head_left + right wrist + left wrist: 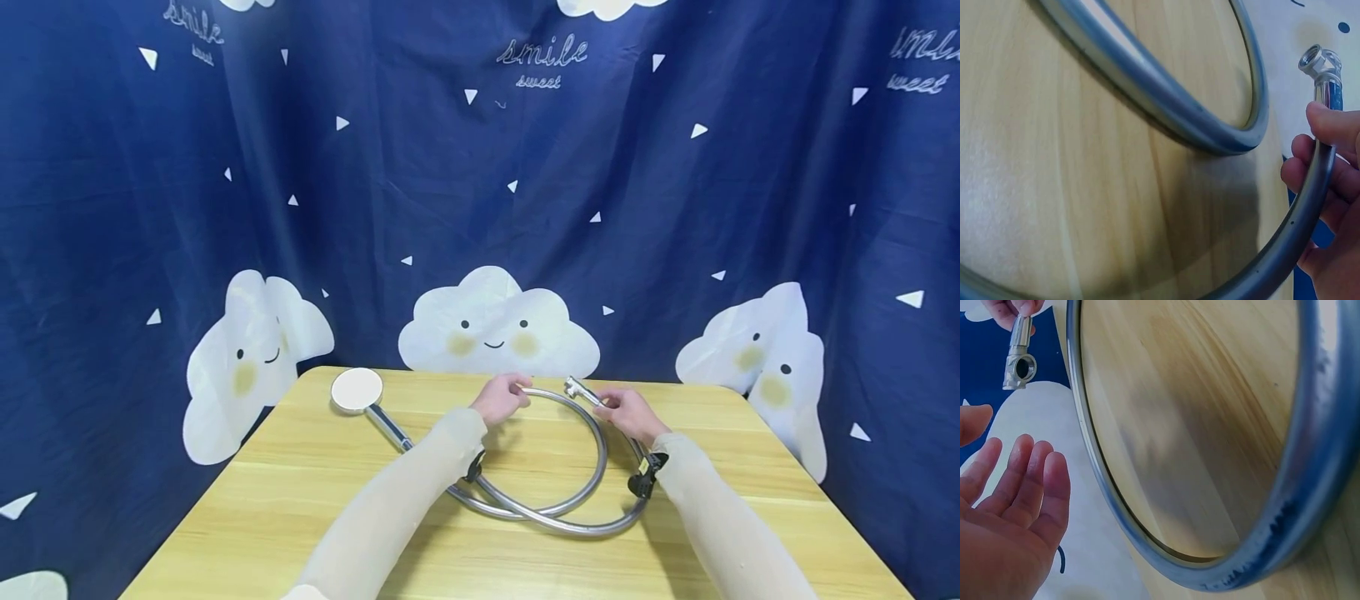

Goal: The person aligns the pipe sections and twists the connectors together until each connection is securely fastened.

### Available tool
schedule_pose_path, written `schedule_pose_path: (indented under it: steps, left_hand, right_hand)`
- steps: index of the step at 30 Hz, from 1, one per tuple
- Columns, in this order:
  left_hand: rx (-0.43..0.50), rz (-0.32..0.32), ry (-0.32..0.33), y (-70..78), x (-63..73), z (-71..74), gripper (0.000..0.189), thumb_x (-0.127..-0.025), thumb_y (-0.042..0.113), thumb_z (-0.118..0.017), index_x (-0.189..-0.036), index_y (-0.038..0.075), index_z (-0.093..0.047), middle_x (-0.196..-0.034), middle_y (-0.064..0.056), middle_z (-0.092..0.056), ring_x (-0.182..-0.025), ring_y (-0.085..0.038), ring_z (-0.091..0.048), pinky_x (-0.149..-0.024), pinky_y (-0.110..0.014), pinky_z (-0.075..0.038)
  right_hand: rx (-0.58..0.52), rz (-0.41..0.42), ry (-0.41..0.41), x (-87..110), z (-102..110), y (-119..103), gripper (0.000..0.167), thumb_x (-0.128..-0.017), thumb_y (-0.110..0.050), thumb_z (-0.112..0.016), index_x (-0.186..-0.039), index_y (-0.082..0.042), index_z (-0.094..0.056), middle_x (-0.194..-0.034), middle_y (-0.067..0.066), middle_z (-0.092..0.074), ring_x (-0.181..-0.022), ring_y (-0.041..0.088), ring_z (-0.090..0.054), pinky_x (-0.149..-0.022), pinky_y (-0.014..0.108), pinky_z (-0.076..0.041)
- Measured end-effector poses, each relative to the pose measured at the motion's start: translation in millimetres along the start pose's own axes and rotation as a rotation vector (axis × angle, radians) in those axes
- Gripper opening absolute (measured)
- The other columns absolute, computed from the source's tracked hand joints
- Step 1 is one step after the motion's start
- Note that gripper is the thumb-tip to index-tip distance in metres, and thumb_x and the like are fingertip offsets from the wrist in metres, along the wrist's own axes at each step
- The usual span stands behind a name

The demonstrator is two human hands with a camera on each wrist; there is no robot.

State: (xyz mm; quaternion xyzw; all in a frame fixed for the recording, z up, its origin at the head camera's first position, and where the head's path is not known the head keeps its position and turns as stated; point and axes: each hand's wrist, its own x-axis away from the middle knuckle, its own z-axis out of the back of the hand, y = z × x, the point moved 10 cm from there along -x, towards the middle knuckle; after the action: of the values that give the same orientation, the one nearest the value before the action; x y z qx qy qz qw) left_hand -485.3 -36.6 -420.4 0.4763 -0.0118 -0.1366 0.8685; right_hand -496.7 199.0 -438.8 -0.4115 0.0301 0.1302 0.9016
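A grey shower hose (602, 454) lies in crossing loops over the table, joined to a shower head (357, 391) with a white face and chrome handle at the far left. My right hand (633, 414) pinches the hose close to its free end, thumb against fingers. Beyond those fingertips sticks out a shiny metal fitting (1321, 62) with a round opening, raised off the tabletop. My left hand (501, 400) hovers behind the hose loop; the left wrist view shows its fingers (1022, 481) loosely bent, holding nothing and apart from the hose.
The light wooden table (247, 517) has rounded back corners. A dark blue curtain (450, 192) with white clouds and triangles hangs close behind it and along both sides. A black wrist device (645, 477) sits at the right cuff, beside the hose.
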Motion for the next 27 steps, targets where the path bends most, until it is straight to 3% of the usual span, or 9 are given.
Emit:
schedule_pose_path:
  steps: [4,13,21,27]
  left_hand:
    - [-0.015,0.007,-0.004,-3.3,3.7,0.9,0.039,-0.088,0.009,-0.068,-0.127,0.005,-0.065,-0.096,-0.004,-0.069,-0.084,-0.015,-0.061,-0.076,-0.029,-0.05]
    - [-0.046,-0.013,-0.008,-1.5,5.0,1.5,0.039,-0.088,0.007,-0.067,-0.126,0.003,-0.065,-0.097,-0.004,-0.068,-0.082,-0.015,-0.06,-0.074,-0.028,-0.05]
    - [-0.045,-0.002,-0.011,2.4,9.9,2.3,0.037,-0.089,0.005,-0.066,-0.126,0.002,-0.065,-0.096,-0.006,-0.069,-0.081,-0.016,-0.061,-0.07,-0.026,-0.049]
    - [-0.047,-0.008,-0.006,1.2,10.9,1.2,0.037,-0.087,0.005,-0.067,-0.124,0.004,-0.066,-0.095,-0.005,-0.069,-0.078,-0.014,-0.06,-0.07,-0.026,-0.049]
  right_hand:
    - [0.016,-0.008,0.016,2.6,0,6,0.023,-0.09,-0.006,-0.07,-0.111,0.003,-0.069,-0.083,0.012,-0.066,-0.073,0.018,-0.052,-0.064,0.031,-0.042]
    - [0.056,-0.02,0.056,5.2,5,13,0.022,-0.089,-0.006,-0.069,-0.109,0.004,-0.069,-0.088,0.016,-0.068,-0.075,0.018,-0.055,-0.067,0.031,-0.044]
    - [0.107,-0.032,0.073,9.8,10,13,0.02,-0.089,-0.009,-0.07,-0.101,0.007,-0.068,-0.076,0.011,-0.064,-0.066,0.016,-0.052,-0.059,0.028,-0.041]
    - [0.135,-0.06,0.075,12.4,10,19,0.021,-0.088,-0.011,-0.07,-0.102,0.005,-0.069,-0.079,0.009,-0.063,-0.072,0.018,-0.052,-0.063,0.029,-0.041]
